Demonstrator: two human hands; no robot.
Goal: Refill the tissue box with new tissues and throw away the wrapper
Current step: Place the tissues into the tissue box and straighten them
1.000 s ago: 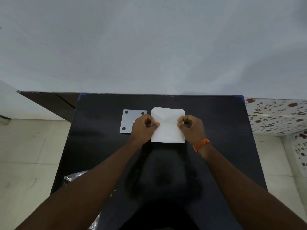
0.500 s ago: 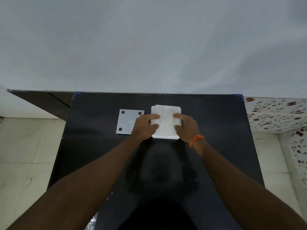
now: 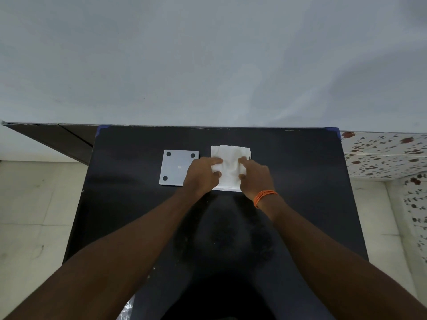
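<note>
A white stack of tissues (image 3: 230, 163) sits in an open white tissue box (image 3: 227, 187) at the far middle of the black table (image 3: 300, 181). Only the box's near rim and right edge show. My left hand (image 3: 201, 174) presses on the stack's left side, fingers and thumb spread on it. My right hand (image 3: 254, 175), with an orange wristband, presses on the right side. The tissue surface is creased between the two hands. A flat white square lid (image 3: 176, 166) with dark round feet lies just left of the box, partly under my left hand.
A crumpled clear plastic wrapper (image 3: 127, 309) pokes out at the table's near left edge beneath my left forearm. A grey wall rises behind the table. Tiled floor lies left and right, and a patterned surface (image 3: 383, 155) stands at the right.
Both hands went from fists gripping the stack's sides to fingers spread on top of it. The stack now looks narrower and lower, set into the box, with the box rim showing.
</note>
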